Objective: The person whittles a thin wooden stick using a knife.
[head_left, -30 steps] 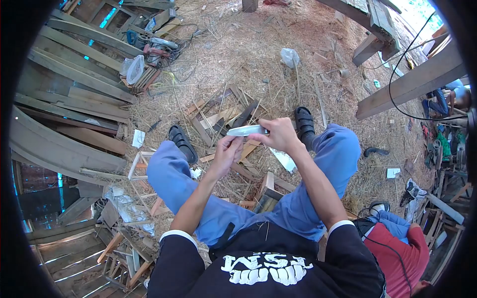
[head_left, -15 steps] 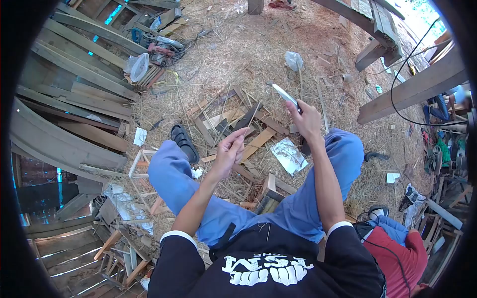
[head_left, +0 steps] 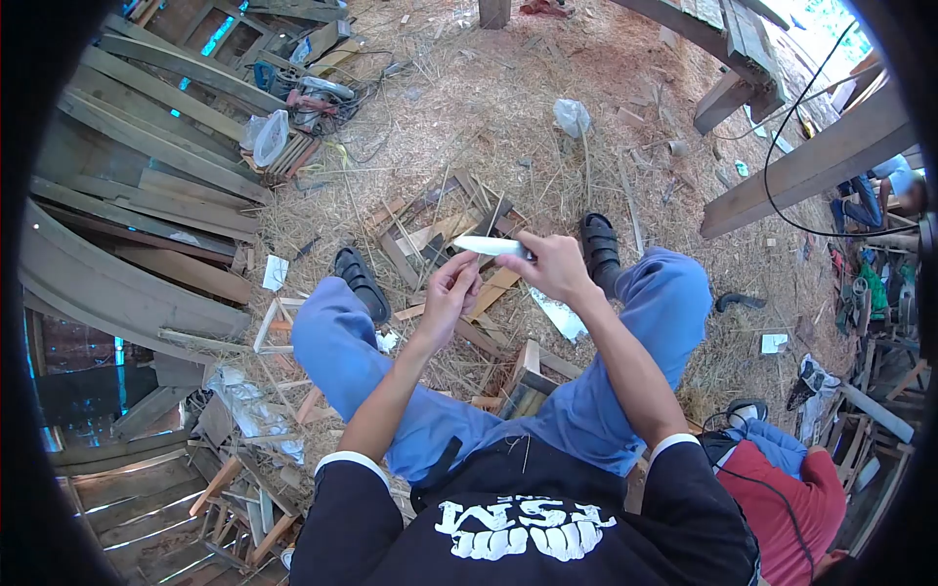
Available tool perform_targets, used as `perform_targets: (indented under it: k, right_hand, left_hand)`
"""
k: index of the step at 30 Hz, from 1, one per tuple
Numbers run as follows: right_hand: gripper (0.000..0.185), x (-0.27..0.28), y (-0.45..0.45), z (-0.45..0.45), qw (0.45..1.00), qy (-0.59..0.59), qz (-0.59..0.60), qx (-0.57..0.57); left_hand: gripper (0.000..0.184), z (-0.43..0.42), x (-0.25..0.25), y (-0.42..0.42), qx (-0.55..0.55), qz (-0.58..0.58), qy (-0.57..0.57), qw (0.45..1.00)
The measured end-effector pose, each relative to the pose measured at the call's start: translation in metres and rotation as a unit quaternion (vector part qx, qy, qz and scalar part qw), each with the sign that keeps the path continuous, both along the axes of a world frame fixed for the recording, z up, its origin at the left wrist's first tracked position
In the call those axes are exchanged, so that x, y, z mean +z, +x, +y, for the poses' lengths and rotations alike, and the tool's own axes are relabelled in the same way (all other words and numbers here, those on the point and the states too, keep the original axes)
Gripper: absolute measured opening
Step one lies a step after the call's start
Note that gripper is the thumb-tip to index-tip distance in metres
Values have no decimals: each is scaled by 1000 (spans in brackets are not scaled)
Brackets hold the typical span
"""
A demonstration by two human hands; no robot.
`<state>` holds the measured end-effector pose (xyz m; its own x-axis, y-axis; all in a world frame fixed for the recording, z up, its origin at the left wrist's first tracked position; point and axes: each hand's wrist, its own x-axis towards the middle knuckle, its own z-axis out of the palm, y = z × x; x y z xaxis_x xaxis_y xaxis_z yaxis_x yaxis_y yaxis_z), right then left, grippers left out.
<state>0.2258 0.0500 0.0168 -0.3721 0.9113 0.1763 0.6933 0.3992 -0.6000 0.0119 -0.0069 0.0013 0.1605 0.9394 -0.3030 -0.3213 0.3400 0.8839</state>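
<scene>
My right hand (head_left: 553, 267) is closed around a knife (head_left: 486, 246), whose pale, bright blade points left. The blade lies across the fingertips of my left hand (head_left: 449, 295), right over what they pinch. That is a thin wooden stick, mostly hidden now behind the blade and fingers. Both hands are held in the air between my knees. Below them on the ground lies a pile of wood offcuts (head_left: 503, 283), with a white sheet (head_left: 560, 313) to its right.
Straw and shavings cover the ground (head_left: 469, 117). Planks (head_left: 186, 210) are stacked at left, near power tools (head_left: 318, 103) and a plastic bag (head_left: 272, 137). A timber post (head_left: 811, 181) and hanging cable stand right. A person in a red top (head_left: 787, 508) is close at lower right.
My right hand has swung left and down, bringing the knife from apart onto the stick at my left fingertips. My left hand has barely moved. My right sandal has come into view.
</scene>
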Motion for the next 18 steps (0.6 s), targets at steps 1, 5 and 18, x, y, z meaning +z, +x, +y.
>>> perform_targets:
  k: [1, 5, 18]
  right_hand:
    - [57, 2, -3, -1, 1000, -5, -9, 13]
    - [62, -4, -12, -3, 999, -1, -13, 44]
    - [62, -9, -18, -6, 997, 3, -12, 79]
  left_hand:
    - [27, 1, -3, -2, -9, 2, 10, 1000]
    - [21, 0, -14, -2, -6, 5, 22, 1000]
    - [38, 1, -3, 4, -18, 0, -6, 1000]
